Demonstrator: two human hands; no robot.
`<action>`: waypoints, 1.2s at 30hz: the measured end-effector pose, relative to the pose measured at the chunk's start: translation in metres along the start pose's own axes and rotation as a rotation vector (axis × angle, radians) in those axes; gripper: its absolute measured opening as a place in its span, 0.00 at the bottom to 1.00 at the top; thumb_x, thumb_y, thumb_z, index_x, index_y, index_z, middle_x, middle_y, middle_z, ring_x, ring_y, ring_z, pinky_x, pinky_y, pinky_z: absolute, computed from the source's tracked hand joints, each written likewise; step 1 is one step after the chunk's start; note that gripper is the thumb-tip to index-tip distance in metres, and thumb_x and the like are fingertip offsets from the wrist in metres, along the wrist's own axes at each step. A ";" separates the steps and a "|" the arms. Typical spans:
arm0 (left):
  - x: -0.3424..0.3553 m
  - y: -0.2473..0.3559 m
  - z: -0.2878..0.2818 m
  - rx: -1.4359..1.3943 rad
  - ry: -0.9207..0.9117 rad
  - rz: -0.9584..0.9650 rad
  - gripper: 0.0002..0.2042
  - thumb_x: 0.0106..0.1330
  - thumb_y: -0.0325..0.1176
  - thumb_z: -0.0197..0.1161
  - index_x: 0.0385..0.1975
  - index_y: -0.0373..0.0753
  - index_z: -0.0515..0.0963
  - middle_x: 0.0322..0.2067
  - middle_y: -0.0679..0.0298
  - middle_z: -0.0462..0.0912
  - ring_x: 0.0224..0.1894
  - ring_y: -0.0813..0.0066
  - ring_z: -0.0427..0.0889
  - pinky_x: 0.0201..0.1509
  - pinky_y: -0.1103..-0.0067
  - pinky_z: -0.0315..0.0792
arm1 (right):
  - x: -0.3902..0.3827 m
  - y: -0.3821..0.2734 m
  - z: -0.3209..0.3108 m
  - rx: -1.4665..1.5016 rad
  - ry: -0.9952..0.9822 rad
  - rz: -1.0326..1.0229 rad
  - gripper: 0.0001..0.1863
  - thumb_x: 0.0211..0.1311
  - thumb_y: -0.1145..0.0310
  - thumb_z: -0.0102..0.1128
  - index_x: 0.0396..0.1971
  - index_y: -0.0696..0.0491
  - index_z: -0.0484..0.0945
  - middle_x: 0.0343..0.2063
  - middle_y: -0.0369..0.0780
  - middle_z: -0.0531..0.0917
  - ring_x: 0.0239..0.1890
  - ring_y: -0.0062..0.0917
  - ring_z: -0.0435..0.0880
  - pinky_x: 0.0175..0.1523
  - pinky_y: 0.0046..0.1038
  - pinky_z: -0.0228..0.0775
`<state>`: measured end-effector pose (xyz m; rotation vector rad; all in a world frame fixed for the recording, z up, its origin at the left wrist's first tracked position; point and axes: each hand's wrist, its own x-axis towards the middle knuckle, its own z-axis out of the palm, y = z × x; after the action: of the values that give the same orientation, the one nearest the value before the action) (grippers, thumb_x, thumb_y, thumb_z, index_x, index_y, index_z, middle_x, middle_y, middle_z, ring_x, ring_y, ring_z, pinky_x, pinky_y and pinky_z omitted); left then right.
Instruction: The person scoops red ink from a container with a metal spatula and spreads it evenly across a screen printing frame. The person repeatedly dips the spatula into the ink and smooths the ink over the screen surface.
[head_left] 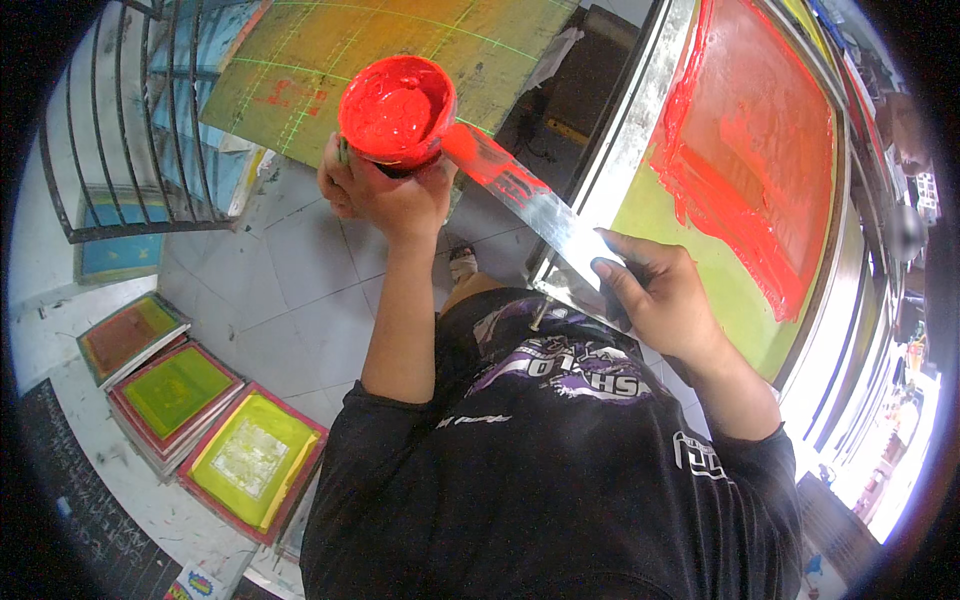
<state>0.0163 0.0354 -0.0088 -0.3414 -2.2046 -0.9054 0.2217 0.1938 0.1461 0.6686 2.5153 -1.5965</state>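
Near the top centre of the head view, my left hand grips a round container of glossy red paste from below and the side, its mouth facing up. My right hand holds a long flat metal blade between thumb and fingers; its red-smeared far end meets the container's right rim. To the right, a large metal-framed screen has a yellow-green surface with thick red paste spread over much of it.
An olive board with bright green lines lies beyond my hands. A black barred rack stands at upper left. Several coloured framed screens rest along the left. A tiled floor shows below, with a foot in a sandal.
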 end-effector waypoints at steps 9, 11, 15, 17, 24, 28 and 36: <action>0.000 0.000 -0.002 0.031 0.007 0.017 0.42 0.36 0.63 0.69 0.52 0.46 0.68 0.52 0.57 0.62 0.54 0.51 0.58 0.51 0.55 0.55 | -0.002 -0.003 0.001 -0.005 -0.030 -0.046 0.14 0.62 0.76 0.56 0.48 0.59 0.77 0.29 0.43 0.83 0.24 0.18 0.76 0.36 0.25 0.71; 0.001 0.001 -0.003 0.023 0.002 0.025 0.41 0.36 0.62 0.69 0.52 0.46 0.68 0.52 0.57 0.62 0.54 0.51 0.59 0.52 0.55 0.54 | -0.003 -0.007 0.001 0.007 -0.044 -0.003 0.15 0.62 0.76 0.56 0.48 0.59 0.77 0.31 0.43 0.84 0.25 0.19 0.77 0.38 0.25 0.72; 0.005 0.005 -0.004 -0.004 -0.009 0.018 0.40 0.36 0.60 0.70 0.51 0.46 0.68 0.51 0.58 0.62 0.55 0.52 0.58 0.52 0.55 0.53 | -0.003 0.008 0.005 -0.025 0.019 -0.138 0.15 0.62 0.76 0.56 0.49 0.59 0.77 0.28 0.42 0.83 0.24 0.18 0.76 0.35 0.24 0.71; 0.003 0.008 -0.004 0.023 -0.026 -0.042 0.40 0.35 0.59 0.71 0.51 0.47 0.68 0.51 0.58 0.62 0.55 0.52 0.58 0.52 0.55 0.53 | -0.003 0.004 0.005 0.017 -0.004 -0.045 0.15 0.62 0.75 0.57 0.49 0.59 0.77 0.28 0.41 0.83 0.23 0.17 0.75 0.34 0.24 0.71; 0.001 0.002 0.002 0.022 0.010 -0.030 0.41 0.33 0.60 0.72 0.50 0.47 0.68 0.51 0.60 0.62 0.54 0.54 0.58 0.49 0.57 0.55 | -0.005 -0.003 0.004 0.040 -0.023 0.057 0.15 0.62 0.74 0.57 0.49 0.59 0.77 0.27 0.38 0.83 0.23 0.17 0.74 0.34 0.24 0.70; 0.005 0.009 -0.005 0.047 -0.001 -0.026 0.42 0.33 0.63 0.72 0.51 0.47 0.69 0.52 0.59 0.61 0.55 0.53 0.58 0.49 0.58 0.55 | -0.006 -0.005 0.003 0.089 -0.033 0.050 0.15 0.63 0.75 0.56 0.49 0.59 0.77 0.25 0.38 0.82 0.23 0.16 0.73 0.34 0.24 0.70; 0.000 0.005 -0.002 0.006 -0.069 -0.114 0.44 0.31 0.62 0.73 0.52 0.47 0.69 0.54 0.59 0.60 0.57 0.52 0.56 0.54 0.55 0.52 | -0.002 -0.007 0.002 0.066 -0.043 0.031 0.15 0.63 0.74 0.57 0.49 0.62 0.77 0.35 0.41 0.84 0.36 0.18 0.78 0.44 0.22 0.70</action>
<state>0.0202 0.0375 -0.0052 -0.2489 -2.3090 -0.9612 0.2208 0.1890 0.1515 0.6701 2.4200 -1.6711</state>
